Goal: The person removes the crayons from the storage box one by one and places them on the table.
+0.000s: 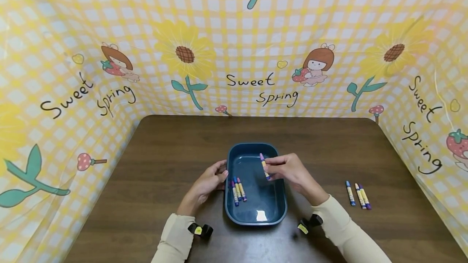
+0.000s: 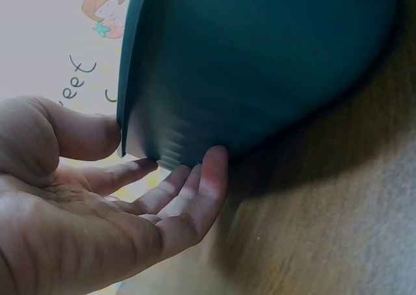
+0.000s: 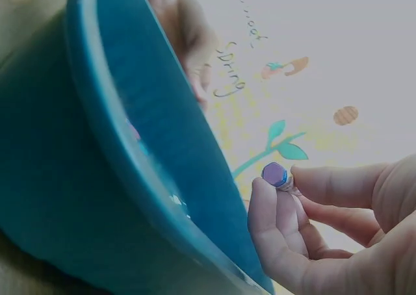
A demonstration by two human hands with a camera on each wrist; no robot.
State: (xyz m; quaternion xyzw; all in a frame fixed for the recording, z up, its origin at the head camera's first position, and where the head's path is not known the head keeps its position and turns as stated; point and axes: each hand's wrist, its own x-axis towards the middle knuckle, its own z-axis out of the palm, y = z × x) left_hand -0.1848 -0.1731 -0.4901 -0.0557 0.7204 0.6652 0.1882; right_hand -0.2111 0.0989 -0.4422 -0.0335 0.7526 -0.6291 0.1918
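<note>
My right hand pinches a lilac crayon with a yellow-and-blue wrapper between thumb and fingers. The crayon is held tilted over the right half of a dark blue rectangular tray; its flat end faces the right wrist camera. At the tray's left side, my left hand holds the edge, thumb at the rim and fingers against the outer wall. Three crayons, with purple, blue and pink tips, lie side by side inside the tray at its left.
To the right on the brown wooden table lie a blue crayon, a peach crayon and a purple crayon. A yellow checked cloth with printed flowers hangs around the table's back and sides.
</note>
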